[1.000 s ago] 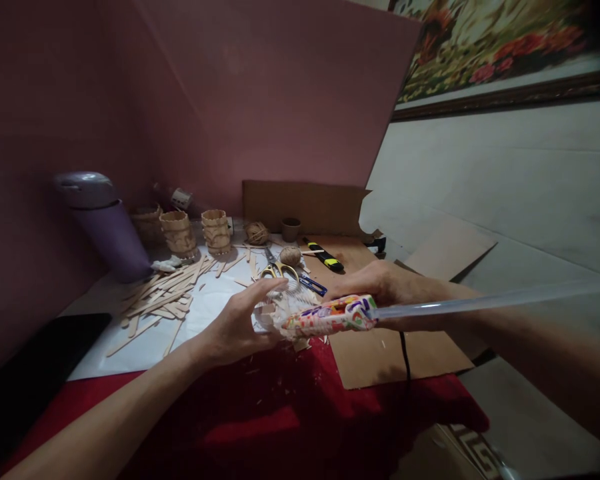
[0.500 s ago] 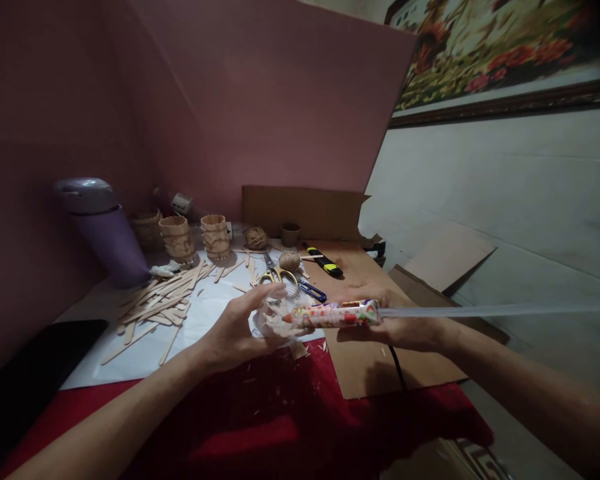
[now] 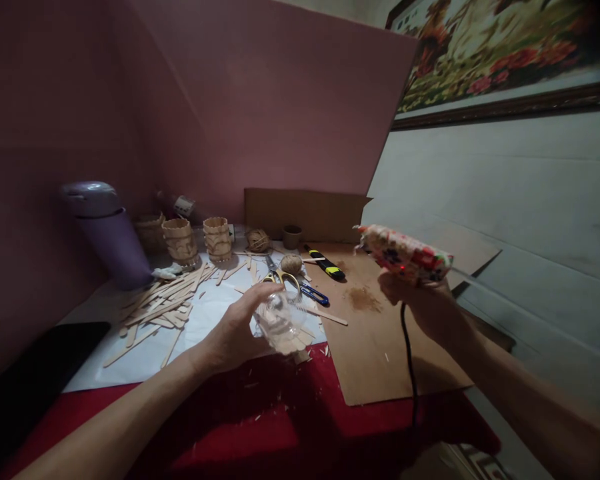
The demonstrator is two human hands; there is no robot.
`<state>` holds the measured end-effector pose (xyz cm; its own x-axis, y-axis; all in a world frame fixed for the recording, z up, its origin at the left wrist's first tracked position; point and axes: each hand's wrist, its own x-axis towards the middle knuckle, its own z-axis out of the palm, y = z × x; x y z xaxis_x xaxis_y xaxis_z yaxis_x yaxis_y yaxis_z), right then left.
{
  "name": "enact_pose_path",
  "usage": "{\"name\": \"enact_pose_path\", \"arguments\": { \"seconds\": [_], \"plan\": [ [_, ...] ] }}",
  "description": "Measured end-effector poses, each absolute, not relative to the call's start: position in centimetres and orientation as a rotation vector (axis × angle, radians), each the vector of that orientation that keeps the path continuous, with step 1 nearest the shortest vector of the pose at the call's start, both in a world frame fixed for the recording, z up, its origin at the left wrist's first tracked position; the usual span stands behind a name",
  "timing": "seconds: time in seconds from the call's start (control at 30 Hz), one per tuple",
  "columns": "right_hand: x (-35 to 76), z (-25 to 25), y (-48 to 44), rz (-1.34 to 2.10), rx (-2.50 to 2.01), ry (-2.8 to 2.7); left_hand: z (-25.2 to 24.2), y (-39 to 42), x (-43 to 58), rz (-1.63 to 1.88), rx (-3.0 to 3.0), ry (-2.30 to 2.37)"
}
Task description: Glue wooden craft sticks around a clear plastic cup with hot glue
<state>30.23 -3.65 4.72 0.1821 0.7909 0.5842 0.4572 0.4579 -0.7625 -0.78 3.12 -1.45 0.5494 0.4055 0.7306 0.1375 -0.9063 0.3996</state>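
Note:
My left hand (image 3: pixel 240 327) is wrapped round a clear plastic cup (image 3: pixel 285 317) with pale wooden pieces along its lower side. The cup is tilted on its side over the table's front part. Up and to the right, my right hand (image 3: pixel 420 300) grips a glue gun (image 3: pixel 405 257) covered in colourful patterned wrap. A small red light shows on its body, a clear glue stick (image 3: pixel 485 290) sticks out of its back, and a black cord hangs below. Gold-handled scissors (image 3: pixel 280 277) and blue-handled snips (image 3: pixel 314 294) lie just beyond the cup.
Loose wooden sticks (image 3: pixel 155 307) are heaped at left on white paper (image 3: pixel 90 353). Behind stand a purple bottle (image 3: pixel 113 240) and stick-covered cups (image 3: pixel 217 240). Twine balls (image 3: pixel 292 264) and a yellow-black utility knife (image 3: pixel 326 263) lie near the cardboard sheet (image 3: pixel 370 360).
My right hand has moved the glue gun up and to the right, away from the cup. The left hand still holds the cup in nearly the same place.

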Motion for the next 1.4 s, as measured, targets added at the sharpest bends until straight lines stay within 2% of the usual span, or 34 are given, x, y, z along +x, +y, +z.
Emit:
{"name": "enact_pose_path", "arguments": {
  "seconds": [0.1,0.23,0.43,0.53,0.6,0.7,0.83,0.97,1.17,1.4],
  "plan": [
    [32.6,3.6,-3.2,-0.014,-1.524,-1.634,-0.8,3.2,-0.8,1.422,2.512,0.34],
    [34.4,1.3,-2.6,-0.142,-1.838,-2.026,-0.4,3.2,-0.8,1.509,2.496,0.325],
    [34.5,-1.5,-1.3,-0.23,-1.954,-2.247,-0.6,3.0,-0.8,1.539,2.421,0.352],
    [32.7,-0.7,-1.7,-0.431,-1.974,-2.1,-1.2,3.3,-0.7,1.532,2.272,0.409],
    [30.2,0.6,-2.5,-0.473,-1.759,-1.972,-1.5,3.4,-0.6,1.503,2.149,0.46],
    [25.7,2.8,-4.1,-0.288,-1.293,-1.874,-1.4,3.3,-0.4,1.433,2.018,0.553],
    [21.0,4.6,-4.8,-0.05,-1.02,-1.912,-0.6,2.6,-0.3,1.263,1.88,0.75],
    [19.5,5.2,-2.9,0.115,-0.885,-1.978,-0.1,2.3,-0.3,1.167,1.848,0.852],
    [18.7,4.6,-0.1,0.601,-0.852,-1.888,0.5,2.1,-0.3,0.939,1.856,0.932],
    [18.1,3.0,1.4,0.804,-0.879,-1.73,0.8,1.9,0.0,0.814,1.795,1.047]
  ]
}}
